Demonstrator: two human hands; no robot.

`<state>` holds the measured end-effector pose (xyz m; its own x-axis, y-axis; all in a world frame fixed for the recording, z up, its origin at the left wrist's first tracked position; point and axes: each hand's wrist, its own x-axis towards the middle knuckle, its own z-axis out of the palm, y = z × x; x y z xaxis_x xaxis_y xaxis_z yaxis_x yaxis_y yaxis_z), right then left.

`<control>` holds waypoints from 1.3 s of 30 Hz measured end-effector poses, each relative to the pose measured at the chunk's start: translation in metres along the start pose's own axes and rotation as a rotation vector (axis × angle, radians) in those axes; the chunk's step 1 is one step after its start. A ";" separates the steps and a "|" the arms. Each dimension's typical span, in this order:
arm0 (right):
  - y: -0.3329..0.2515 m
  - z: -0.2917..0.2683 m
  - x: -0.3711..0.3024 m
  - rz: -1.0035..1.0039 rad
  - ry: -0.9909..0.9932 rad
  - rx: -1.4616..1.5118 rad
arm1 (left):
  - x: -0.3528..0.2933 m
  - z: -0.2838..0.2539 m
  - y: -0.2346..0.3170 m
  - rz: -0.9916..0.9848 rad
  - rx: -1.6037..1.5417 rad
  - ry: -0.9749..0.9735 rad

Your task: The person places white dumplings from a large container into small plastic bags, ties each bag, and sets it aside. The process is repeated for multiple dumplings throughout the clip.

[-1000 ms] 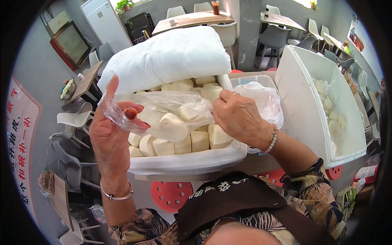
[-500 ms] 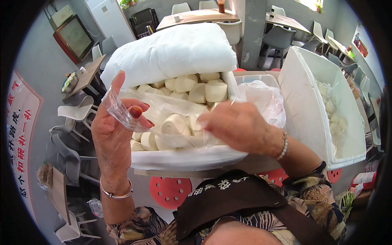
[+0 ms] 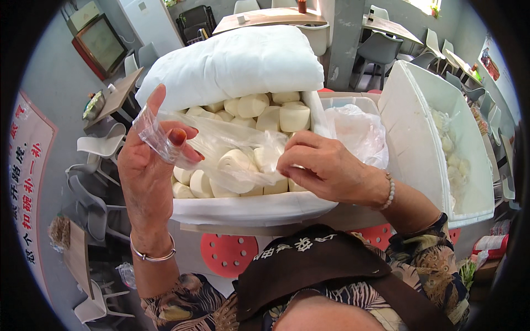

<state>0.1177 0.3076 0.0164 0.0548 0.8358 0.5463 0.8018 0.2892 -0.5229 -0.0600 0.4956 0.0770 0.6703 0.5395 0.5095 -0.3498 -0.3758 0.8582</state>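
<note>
A thin clear plastic bag (image 3: 212,135) stretches between my hands, over a white foam box (image 3: 251,212) filled with white steamed buns (image 3: 253,105). Its one end is looped around the fingers of my left hand (image 3: 144,171), at the box's left side; the index finger points up and the others are curled. My right hand (image 3: 334,171) pinches the bag's other end above the right front of the buns. Some buns show through the film; whether any lies inside the bag, I cannot tell. A folded white quilt (image 3: 232,66) covers the back of the box.
Right of the box stands a clear plastic tub (image 3: 353,105) with a white bag (image 3: 359,135) in it. Farther right, an open foam box (image 3: 414,165) holds bagged pale items. Red stools (image 3: 229,256) are below the table edge; chairs and tables surround the area.
My right hand, blurred before, now shows clearly with its fingers pinched on the bag, slightly farther right. The left hand has shifted a little left and up, still within the bag's loop.
</note>
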 end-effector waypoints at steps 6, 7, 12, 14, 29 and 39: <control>-0.015 -0.008 -0.004 0.406 -0.163 0.454 | 0.002 -0.001 -0.004 0.017 0.036 -0.006; -0.017 -0.011 -0.006 0.502 -0.200 0.502 | 0.002 -0.001 -0.004 0.016 0.033 -0.009; -0.016 -0.012 -0.009 0.836 -0.130 1.020 | 0.003 -0.006 -0.009 0.026 0.033 -0.042; -0.014 -0.016 -0.010 0.952 -0.094 1.095 | 0.003 -0.009 -0.010 0.034 0.046 -0.035; -0.030 -0.030 0.027 0.296 0.135 1.055 | 0.009 0.003 -0.004 -0.057 0.051 -0.095; -0.031 0.005 0.052 0.028 0.230 0.135 | 0.006 0.031 -0.007 -0.427 -0.351 -0.550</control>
<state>0.0929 0.3439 0.0578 0.2224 0.7206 0.6567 0.7123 0.3398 -0.6141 -0.0337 0.4780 0.0723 0.9897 0.0983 0.1043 -0.1132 0.0901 0.9895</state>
